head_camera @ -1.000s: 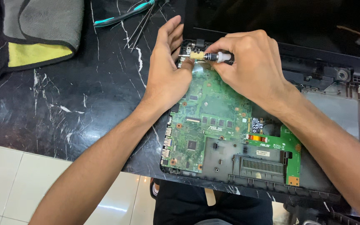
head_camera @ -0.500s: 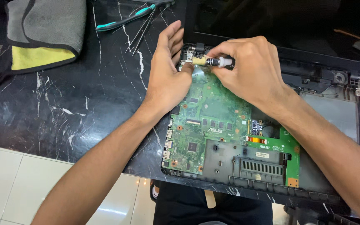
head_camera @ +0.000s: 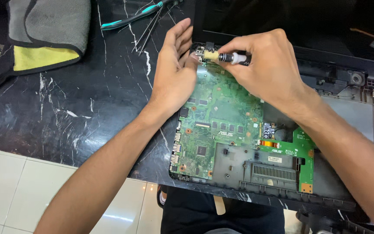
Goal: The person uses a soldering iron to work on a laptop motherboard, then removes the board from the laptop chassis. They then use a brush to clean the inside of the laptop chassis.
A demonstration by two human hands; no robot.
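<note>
A green circuit board (head_camera: 221,130) lies inside an opened black laptop base (head_camera: 351,112) on a dark marble table (head_camera: 87,99). My right hand (head_camera: 273,69) grips a small brush-like tool with a pale tip and a black and white handle (head_camera: 228,57), its tip at the board's far left corner. My left hand (head_camera: 174,69) rests flat against the board's left edge beside that corner, fingers straight and together, holding nothing.
A grey and yellow cloth (head_camera: 44,39) lies at the table's far left. Teal-handled pliers and thin tweezers (head_camera: 143,15) lie behind my left hand. The laptop's dark screen (head_camera: 291,17) stands at the back. White floor tiles (head_camera: 14,186) show below the table edge.
The view has shifted slightly downward. Both hands stay at the board's far corner, the tool tip nudged a little to the left.
</note>
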